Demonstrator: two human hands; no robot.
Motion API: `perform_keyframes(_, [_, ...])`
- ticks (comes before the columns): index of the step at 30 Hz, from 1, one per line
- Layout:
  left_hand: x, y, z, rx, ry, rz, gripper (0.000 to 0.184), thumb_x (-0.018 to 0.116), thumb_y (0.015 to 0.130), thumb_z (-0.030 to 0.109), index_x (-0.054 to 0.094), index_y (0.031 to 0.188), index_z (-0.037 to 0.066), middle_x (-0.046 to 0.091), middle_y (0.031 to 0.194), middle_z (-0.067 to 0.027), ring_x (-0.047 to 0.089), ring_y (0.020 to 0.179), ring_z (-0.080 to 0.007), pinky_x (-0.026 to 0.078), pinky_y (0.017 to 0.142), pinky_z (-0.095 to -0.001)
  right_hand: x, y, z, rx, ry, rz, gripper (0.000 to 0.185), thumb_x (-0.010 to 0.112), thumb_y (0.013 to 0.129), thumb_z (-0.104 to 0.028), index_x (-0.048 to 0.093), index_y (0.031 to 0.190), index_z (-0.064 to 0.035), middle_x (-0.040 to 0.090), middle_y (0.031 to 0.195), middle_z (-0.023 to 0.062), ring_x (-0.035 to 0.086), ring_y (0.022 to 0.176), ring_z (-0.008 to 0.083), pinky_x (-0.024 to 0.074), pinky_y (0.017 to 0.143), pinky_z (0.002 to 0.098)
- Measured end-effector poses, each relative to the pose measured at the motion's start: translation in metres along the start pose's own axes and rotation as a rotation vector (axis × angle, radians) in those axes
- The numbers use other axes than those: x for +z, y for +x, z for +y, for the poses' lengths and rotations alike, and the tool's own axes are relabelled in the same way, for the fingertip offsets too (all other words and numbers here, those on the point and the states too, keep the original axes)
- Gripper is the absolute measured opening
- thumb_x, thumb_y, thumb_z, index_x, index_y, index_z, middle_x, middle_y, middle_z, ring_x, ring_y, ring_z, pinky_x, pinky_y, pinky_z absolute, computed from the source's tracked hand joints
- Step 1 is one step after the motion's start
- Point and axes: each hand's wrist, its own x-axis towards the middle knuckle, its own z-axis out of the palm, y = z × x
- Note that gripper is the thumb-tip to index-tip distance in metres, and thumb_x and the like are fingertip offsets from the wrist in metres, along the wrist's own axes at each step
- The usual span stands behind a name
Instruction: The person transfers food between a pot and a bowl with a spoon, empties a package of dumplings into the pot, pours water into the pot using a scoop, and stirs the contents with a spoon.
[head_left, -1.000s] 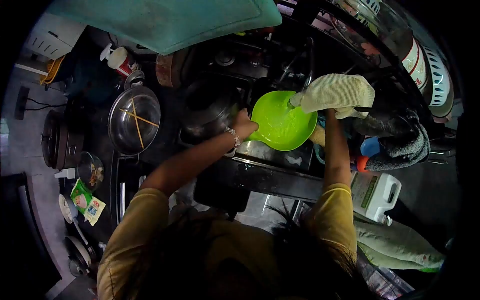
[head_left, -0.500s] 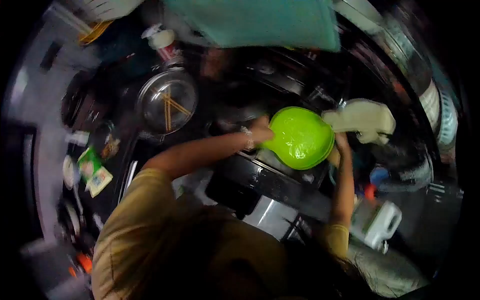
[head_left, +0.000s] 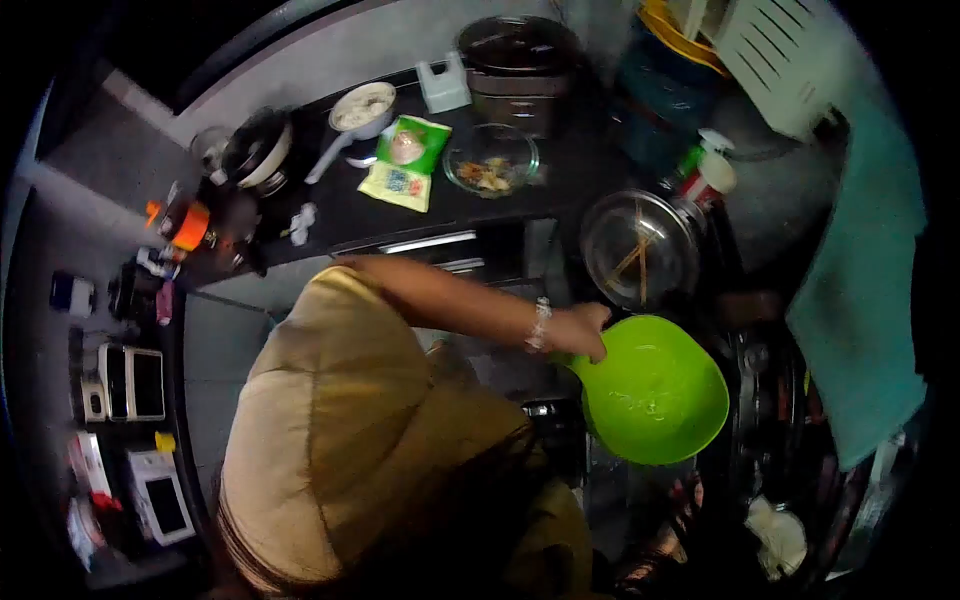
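Note:
My left hand (head_left: 580,332) is closed on the short handle of a bright green plastic bowl (head_left: 655,390). The inside of the bowl faces me, wet and shiny with light glinting at its bottom. Below the bowl's lower edge my right hand (head_left: 680,515) is apart from it, dark and smeared, so its fingers do not show clearly. Just beyond the bowl lies a round glass lid or pan (head_left: 610,270) with wooden chopsticks (head_left: 640,255) across it.
On the dark counter stand a glass bowl of food pieces (head_left: 490,165), a green packet (head_left: 415,145), a white bowl (head_left: 362,112) and a dark cooker (head_left: 515,75). A teal sheet (head_left: 860,300) hangs at right. A pale cloth-like item (head_left: 778,540) lies lower right.
My view has swung left toward the counter. The green bowl now shows its inside. My right hand, earlier at the bowl's edge, has come away, while the left still grips the handle.

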Motion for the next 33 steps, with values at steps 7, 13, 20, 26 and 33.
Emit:
perform_keyframes(7, [-0.196, -0.160, -0.051, -0.020, -0.391, 0.440, 0.055, 0.065, 0.063, 0.012, 0.048, 0.110, -0.011, 0.059, 0.099, -0.0159, 0.057, 0.087, -0.0197, 0.046, 0.074, -0.0262, 0.166, -0.004, -0.063, -0.204, 0.040, -0.095, 0.042, 0.042, 0.091, -0.031, 0.048, 0.121, -0.0017, 0.053, 0.114, 0.0120, 0.051, 0.103, 0.0218, 0.0437, 0.084, 0.0327])
perform_keyframes(13, [-0.360, -0.237, -0.138, 0.107, -0.702, 0.511, 0.034, 0.054, 0.072, -0.002, 0.050, 0.104, -0.013, 0.059, 0.098, -0.0203, 0.063, 0.081, -0.0301, 0.057, 0.065, -0.0339, 0.347, 0.011, -0.100, -0.117, 0.195, -0.184, 0.045, 0.048, 0.089, -0.031, 0.042, 0.127, -0.0069, 0.047, 0.121, 0.0081, 0.043, 0.106, 0.0205, 0.0331, 0.090, 0.0333])
perform_keyframes(20, [-0.524, -0.290, -0.235, -0.077, -0.658, 0.758, 0.033, 0.055, 0.075, 0.000, 0.048, 0.105, -0.012, 0.058, 0.101, -0.0209, 0.061, 0.089, -0.0322, 0.056, 0.072, -0.0393, 0.510, 0.026, -0.081, 0.070, 0.279, -0.528, 0.040, 0.054, 0.086, -0.029, 0.048, 0.118, -0.0056, 0.051, 0.115, 0.0059, 0.052, 0.088, 0.0180, 0.0410, 0.072, 0.0301])
perform_keyframes(26, [-0.611, -0.299, -0.297, -0.160, -0.592, 0.695, 0.027, 0.054, 0.078, 0.002, 0.050, 0.102, -0.009, 0.060, 0.088, -0.0134, 0.062, 0.073, -0.0200, 0.054, 0.064, -0.0254, 0.603, 0.001, -0.098, 0.074, 0.070, -0.491, 0.045, 0.053, 0.085, -0.038, 0.051, 0.114, -0.0035, 0.059, 0.101, 0.0074, 0.055, 0.084, 0.0165, 0.0400, 0.074, 0.0276])
perform_keyframes(33, [-0.668, -0.280, -0.334, -0.261, -0.438, 0.691, 0.016, 0.051, 0.081, 0.011, 0.056, 0.086, -0.004, 0.056, 0.071, -0.0065, 0.053, 0.059, -0.0106, 0.043, 0.051, -0.0209, 0.630, 0.059, -0.119, -0.005, 0.116, -0.652, 0.042, 0.052, 0.088, -0.035, 0.052, 0.113, -0.0020, 0.058, 0.103, 0.0085, 0.056, 0.085, 0.0152, 0.0412, 0.075, 0.0262])
